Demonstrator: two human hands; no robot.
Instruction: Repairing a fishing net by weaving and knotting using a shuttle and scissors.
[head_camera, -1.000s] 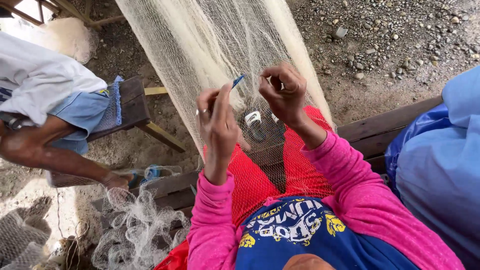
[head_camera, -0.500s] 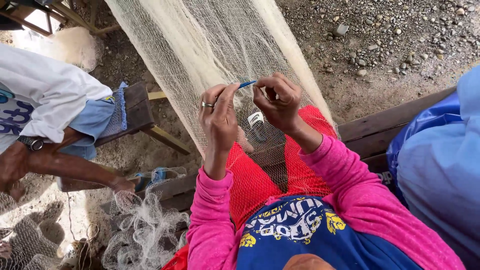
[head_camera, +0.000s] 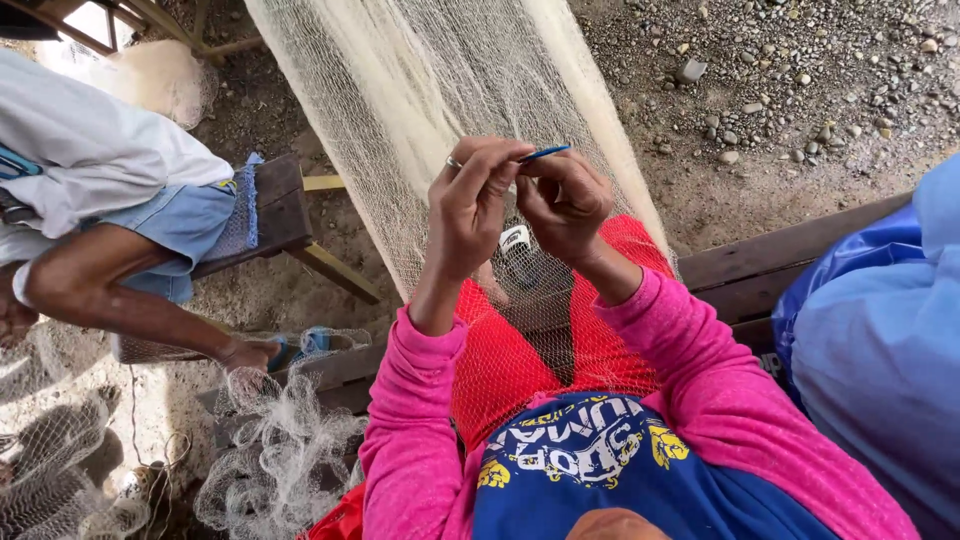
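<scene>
The left hand (head_camera: 470, 205) and right hand (head_camera: 565, 200) are closed together, pinching a blue netting needle (head_camera: 543, 153) against the pale fishing net (head_camera: 440, 90). The net hangs over the red-clad lap. It looks light, limp and snag-prone, best pinched at single strands.

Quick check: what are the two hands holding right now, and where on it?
The left hand and right hand pinch a thin blue needle near one end, its other tip poking out to the right, against the pale fishing net. Any thread is too fine to see.
</scene>
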